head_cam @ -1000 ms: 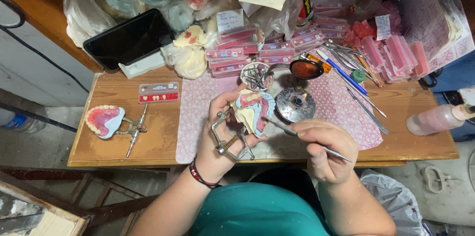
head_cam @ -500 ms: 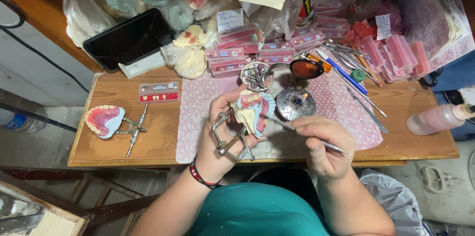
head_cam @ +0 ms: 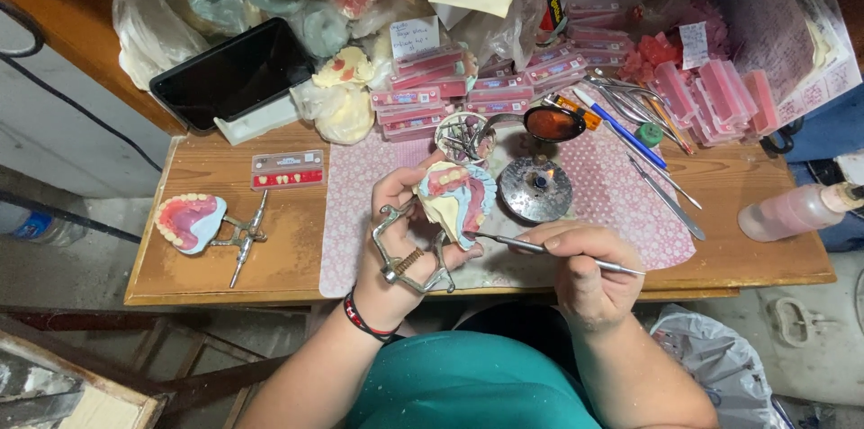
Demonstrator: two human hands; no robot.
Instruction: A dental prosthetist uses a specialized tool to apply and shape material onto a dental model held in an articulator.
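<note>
Left hand [head_cam: 402, 244] closed around hinged denture model [head_cam: 454, 199]; right hand [head_cam: 585, 271] pinched metal carving tool [head_cam: 549, 252], tip touching model's wax. Risk: slip gouging wax; lit burner [head_cam: 535, 188] just beyond fingers.

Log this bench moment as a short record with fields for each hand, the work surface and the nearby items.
left hand: holds a denture model mounted on a metal articulator
right hand: grips a thin metal instrument, its tip against the model
surface: wooden table with a pink patterned mat
left of mat: second denture model, tooth card
behind the model: small burner with a flame
far right: pink bottle lying on its side
</note>
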